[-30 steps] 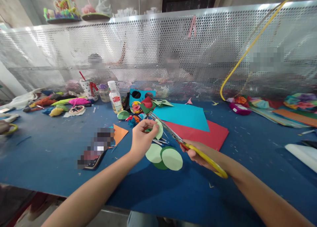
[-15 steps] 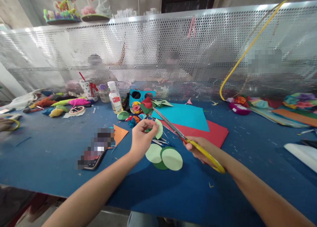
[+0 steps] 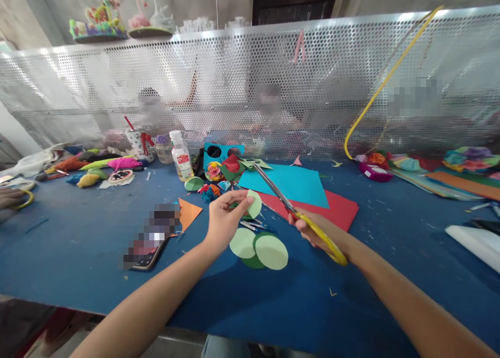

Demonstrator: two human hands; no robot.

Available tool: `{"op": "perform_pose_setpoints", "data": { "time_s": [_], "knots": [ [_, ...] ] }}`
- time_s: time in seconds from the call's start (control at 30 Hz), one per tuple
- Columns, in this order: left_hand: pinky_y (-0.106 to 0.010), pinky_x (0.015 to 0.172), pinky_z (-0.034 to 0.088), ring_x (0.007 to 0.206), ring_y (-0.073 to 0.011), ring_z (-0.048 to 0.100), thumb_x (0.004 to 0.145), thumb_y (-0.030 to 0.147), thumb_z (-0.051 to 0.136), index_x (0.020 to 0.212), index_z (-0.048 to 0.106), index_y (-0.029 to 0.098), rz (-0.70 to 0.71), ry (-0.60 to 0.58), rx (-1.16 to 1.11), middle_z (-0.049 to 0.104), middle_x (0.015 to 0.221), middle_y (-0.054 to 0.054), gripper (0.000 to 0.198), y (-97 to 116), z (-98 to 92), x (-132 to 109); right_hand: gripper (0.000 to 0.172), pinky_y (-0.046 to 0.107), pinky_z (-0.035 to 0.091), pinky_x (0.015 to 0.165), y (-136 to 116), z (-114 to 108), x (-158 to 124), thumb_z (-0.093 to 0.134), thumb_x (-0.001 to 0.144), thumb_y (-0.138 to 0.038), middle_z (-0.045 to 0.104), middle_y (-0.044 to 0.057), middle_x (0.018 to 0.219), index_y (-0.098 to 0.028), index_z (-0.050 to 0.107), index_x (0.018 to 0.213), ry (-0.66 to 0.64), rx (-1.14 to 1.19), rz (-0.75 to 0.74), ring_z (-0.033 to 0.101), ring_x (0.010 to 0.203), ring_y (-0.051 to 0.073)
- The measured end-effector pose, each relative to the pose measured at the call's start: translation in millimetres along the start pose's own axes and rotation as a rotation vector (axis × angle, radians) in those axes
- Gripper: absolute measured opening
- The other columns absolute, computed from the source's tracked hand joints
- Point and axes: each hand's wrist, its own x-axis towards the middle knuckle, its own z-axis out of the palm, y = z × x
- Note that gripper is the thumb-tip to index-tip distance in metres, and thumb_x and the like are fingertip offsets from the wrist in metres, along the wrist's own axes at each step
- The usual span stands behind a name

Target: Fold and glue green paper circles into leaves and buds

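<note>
Cutting paper above the blue counter
Left hand pinching a green paper disc; right hand gripping yellow-handled scissors, blades raised.

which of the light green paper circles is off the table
The small light green circle pinched in the left hand; the two larger circles lie flat on the table.

A small pale-green paper disc is being pinched upright, above the green circles lying flat and overlapping on the table. Yellow-handled scissors are being held just right of the disc, blades pointing up and away.
</note>
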Motion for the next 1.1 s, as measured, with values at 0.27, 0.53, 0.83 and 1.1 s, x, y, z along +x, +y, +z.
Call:
{"op": "perform_pose_setpoints", "data": {
  "time_s": [0.27, 0.53, 0.83, 1.1],
  "knots": [
    [-0.019, 0.050, 0.039, 0.056, -0.0088, 0.050, 0.066, 0.030, 0.068, 0.071, 0.067, 0.015, 0.026, -0.003, 0.003, 0.061, 0.065, -0.001, 0.016, -2, 0.2, 0, 0.048, 0.022, 0.026, 0.045, -2, 9, -11, 0.052, 0.067, -0.062, 0.045, 0.001, 0.076, -0.019, 0.048, 0.086, -0.156, 0.068, -0.094, 0.032, 0.053, 0.009],
    [-0.016, 0.039, 0.028, 0.043, -0.0041, 0.037, 0.061, 0.034, 0.071, 0.063, 0.063, 0.014, -0.148, -0.030, -0.098, 0.048, 0.049, 0.004, 0.021, -2, -0.5, 4, 0.058, 0.023, 0.025, 0.045, -1, 10, -13, 0.051, 0.060, -0.071, 0.043, 0.000, 0.075, -0.019, 0.047, 0.087, -0.190, 0.071, -0.077, 0.031, 0.055, 0.011],
    [-0.016, 0.038, 0.024, 0.042, -0.0026, 0.033, 0.063, 0.034, 0.070, 0.066, 0.064, 0.013, -0.150, -0.034, -0.091, 0.045, 0.049, 0.005, 0.022, -2, -0.2, 3, 0.070, 0.020, 0.022, 0.044, -10, 11, -12, 0.052, 0.049, -0.077, 0.036, -0.002, 0.073, -0.017, 0.045, 0.084, -0.196, 0.047, 0.025, 0.028, 0.055, 0.008],
    [-0.017, 0.038, 0.020, 0.040, -0.0021, 0.029, 0.062, 0.032, 0.071, 0.062, 0.063, 0.012, -0.157, -0.033, -0.098, 0.042, 0.046, 0.005, 0.021, 0, -0.4, 4, 0.067, 0.020, 0.020, 0.043, -8, 12, -11, 0.051, 0.052, -0.076, 0.035, -0.003, 0.070, -0.018, 0.043, 0.084, -0.203, 0.051, 0.025, 0.026, 0.054, 0.008]
  ]
}}
